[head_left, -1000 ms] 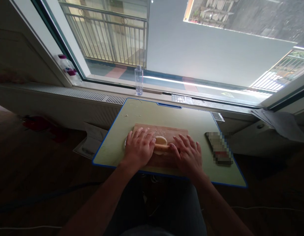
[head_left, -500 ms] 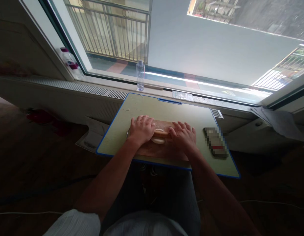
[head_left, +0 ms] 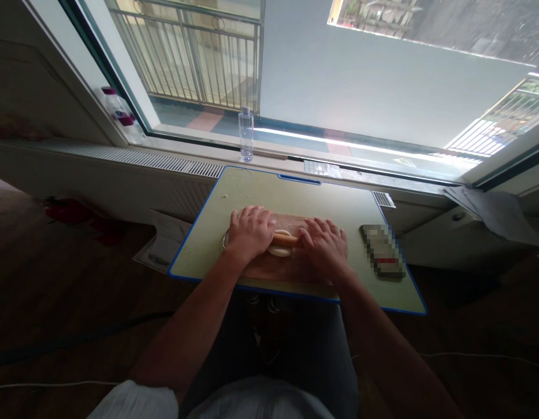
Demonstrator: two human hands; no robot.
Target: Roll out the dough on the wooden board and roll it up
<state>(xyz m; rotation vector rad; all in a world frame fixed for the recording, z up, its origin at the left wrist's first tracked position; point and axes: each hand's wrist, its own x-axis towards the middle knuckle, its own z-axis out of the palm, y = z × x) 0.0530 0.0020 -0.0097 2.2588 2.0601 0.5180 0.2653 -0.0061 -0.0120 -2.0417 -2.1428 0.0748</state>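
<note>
Dough lies flattened on the wooden board, beneath my rolling pin; my left hand and right hand cover its ends, fingers outstretched. Rolling looks unfinished.

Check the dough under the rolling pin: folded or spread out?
Spread out: the dough shows as a pale, flat round on both sides of the rolling pin, with no fold visible.

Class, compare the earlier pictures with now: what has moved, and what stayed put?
The left hand and right hand have moved the rolling pin over the dough, toward the window. Both hands stayed on the pin; the wooden board and clear bottle stayed put.
</note>
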